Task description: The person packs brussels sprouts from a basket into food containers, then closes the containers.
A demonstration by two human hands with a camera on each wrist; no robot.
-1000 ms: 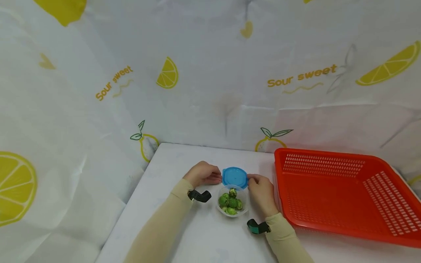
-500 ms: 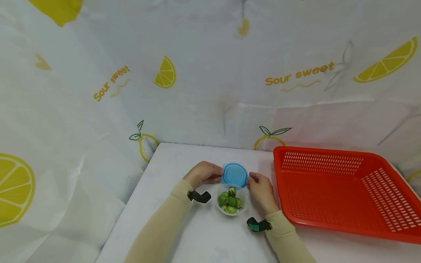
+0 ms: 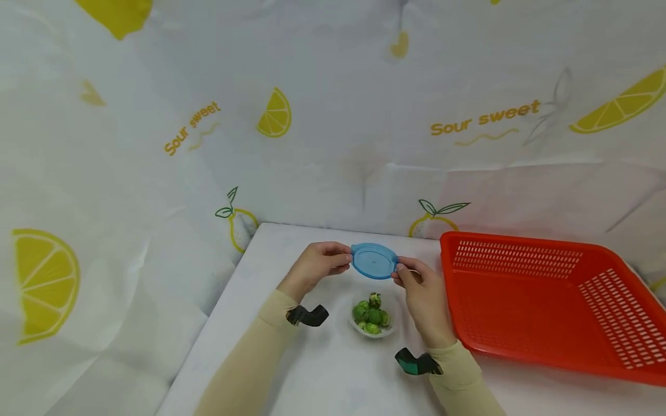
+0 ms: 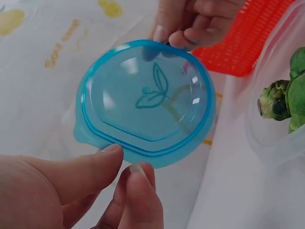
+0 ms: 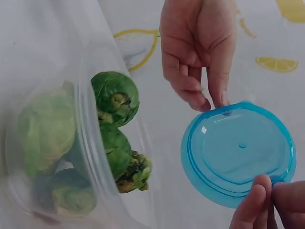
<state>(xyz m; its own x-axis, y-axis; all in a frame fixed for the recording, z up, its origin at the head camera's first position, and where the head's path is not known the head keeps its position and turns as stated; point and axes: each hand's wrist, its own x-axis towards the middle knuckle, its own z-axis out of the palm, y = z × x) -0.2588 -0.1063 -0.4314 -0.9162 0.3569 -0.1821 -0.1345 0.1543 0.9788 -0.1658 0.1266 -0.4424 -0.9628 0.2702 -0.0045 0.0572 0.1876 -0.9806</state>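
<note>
A translucent blue lid (image 3: 373,261) is held up between both hands, tilted, above and behind the bowl. My left hand (image 3: 318,267) pinches its left edge between thumb and fingers. On the opposite edge, my right hand (image 3: 424,294) pinches the rim the same way. Below the lid stands a clear plastic bowl (image 5: 85,119) with several Brussels sprouts (image 3: 372,315) in it. In the left wrist view the lid (image 4: 147,100) fills the middle, and part of the bowl (image 4: 267,129) shows at the right. Neither hand touches the bowl.
A large red plastic basket (image 3: 520,312) stands on the table to the right, close to my right hand. The white table (image 3: 312,375) meets a lemon-print cloth backdrop (image 3: 338,115) at the back and left.
Both hands have lifted the blue lid from behind the bowl, raising it away from the table. The bowl of sprouts stays in place; the view has shifted slightly.
</note>
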